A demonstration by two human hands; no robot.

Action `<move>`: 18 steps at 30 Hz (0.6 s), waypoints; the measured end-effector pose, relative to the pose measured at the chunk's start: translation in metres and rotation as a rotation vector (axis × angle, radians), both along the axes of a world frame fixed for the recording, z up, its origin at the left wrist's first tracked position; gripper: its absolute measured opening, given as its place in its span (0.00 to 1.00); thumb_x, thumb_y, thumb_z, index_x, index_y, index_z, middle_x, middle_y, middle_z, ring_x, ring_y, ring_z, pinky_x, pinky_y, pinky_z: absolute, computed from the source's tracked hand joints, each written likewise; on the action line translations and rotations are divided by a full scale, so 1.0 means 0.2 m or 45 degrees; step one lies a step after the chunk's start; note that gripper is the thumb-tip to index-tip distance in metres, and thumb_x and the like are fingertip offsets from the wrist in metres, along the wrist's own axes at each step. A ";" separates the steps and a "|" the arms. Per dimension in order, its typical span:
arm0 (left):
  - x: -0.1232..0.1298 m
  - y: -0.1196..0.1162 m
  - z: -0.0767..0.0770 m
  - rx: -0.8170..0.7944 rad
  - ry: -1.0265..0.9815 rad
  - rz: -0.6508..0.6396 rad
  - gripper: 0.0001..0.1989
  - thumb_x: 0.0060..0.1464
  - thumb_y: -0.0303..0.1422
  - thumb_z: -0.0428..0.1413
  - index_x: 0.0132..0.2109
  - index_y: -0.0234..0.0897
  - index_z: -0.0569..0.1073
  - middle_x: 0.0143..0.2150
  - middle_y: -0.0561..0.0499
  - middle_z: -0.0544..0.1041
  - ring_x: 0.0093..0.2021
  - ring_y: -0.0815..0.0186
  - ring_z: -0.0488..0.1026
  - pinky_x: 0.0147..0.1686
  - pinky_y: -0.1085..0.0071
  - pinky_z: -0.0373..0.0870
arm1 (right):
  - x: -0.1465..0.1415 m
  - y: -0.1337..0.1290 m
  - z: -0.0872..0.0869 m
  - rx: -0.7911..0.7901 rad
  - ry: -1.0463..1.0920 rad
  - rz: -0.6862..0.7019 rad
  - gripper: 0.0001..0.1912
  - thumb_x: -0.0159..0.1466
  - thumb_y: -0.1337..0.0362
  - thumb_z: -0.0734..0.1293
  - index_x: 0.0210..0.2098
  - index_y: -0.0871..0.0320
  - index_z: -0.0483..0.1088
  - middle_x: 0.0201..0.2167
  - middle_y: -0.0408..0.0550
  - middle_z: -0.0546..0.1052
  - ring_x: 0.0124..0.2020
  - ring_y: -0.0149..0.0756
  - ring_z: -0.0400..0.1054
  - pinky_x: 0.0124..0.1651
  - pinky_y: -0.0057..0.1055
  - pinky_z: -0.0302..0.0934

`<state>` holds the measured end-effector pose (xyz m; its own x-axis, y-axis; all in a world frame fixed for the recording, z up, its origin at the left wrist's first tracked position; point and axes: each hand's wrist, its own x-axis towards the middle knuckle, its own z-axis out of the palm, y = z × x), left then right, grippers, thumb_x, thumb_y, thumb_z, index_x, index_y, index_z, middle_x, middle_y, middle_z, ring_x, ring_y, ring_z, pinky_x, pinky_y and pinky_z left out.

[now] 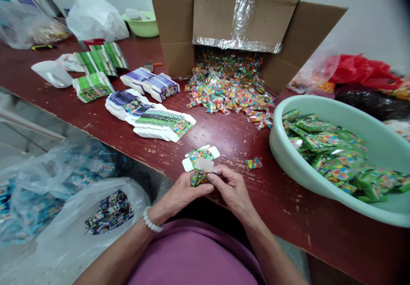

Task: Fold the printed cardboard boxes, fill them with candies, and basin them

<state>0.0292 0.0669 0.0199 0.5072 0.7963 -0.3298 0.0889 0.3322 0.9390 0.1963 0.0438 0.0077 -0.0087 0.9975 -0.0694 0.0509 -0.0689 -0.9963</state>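
Observation:
Between my two hands is a small green printed candy box (199, 178) with its white end flap standing open toward me. My left hand (184, 193) grips its left side, the thumb lying across the near face. My right hand (231, 187) pinches its right edge by the flap. Just beyond lies another green carton (199, 154), partly unfolded, white flaps spread. A single clear candy packet (253, 163) rests on the table to the right of my right hand. Farther off, a fanned row of flat green and purple cartons (153, 116) lies on the table.
A cardboard box (243, 20) spills candy packets (229, 91) onto the red table (224, 135). A pale green basin (278, 142) at right holds green packs. Bundled cartons (92, 86) and a white mug (51, 72) stand left. Plastic bags (64, 234) sit below the table edge.

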 end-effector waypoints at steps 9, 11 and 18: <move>-0.01 -0.08 -0.01 0.114 -0.123 0.401 0.29 0.57 0.35 0.62 0.62 0.43 0.59 0.44 0.50 0.81 0.41 0.62 0.80 0.41 0.65 0.78 | -0.04 -0.02 -0.01 -0.023 0.186 -0.153 0.19 0.63 0.61 0.70 0.53 0.52 0.69 0.34 0.41 0.78 0.32 0.32 0.72 0.34 0.26 0.66; 0.00 -0.09 0.00 0.139 -0.163 0.421 0.30 0.57 0.35 0.61 0.63 0.44 0.59 0.45 0.49 0.81 0.42 0.63 0.80 0.43 0.67 0.78 | -0.07 -0.02 -0.02 -0.010 0.371 -0.202 0.22 0.63 0.62 0.71 0.55 0.49 0.66 0.35 0.39 0.78 0.34 0.32 0.73 0.36 0.26 0.67; -0.01 -0.07 0.01 0.087 -0.141 0.418 0.16 0.55 0.36 0.63 0.49 0.39 0.72 0.38 0.53 0.80 0.37 0.66 0.78 0.37 0.73 0.77 | -0.06 -0.01 -0.03 0.028 0.379 -0.245 0.07 0.64 0.58 0.71 0.38 0.53 0.78 0.35 0.43 0.79 0.34 0.32 0.71 0.38 0.27 0.66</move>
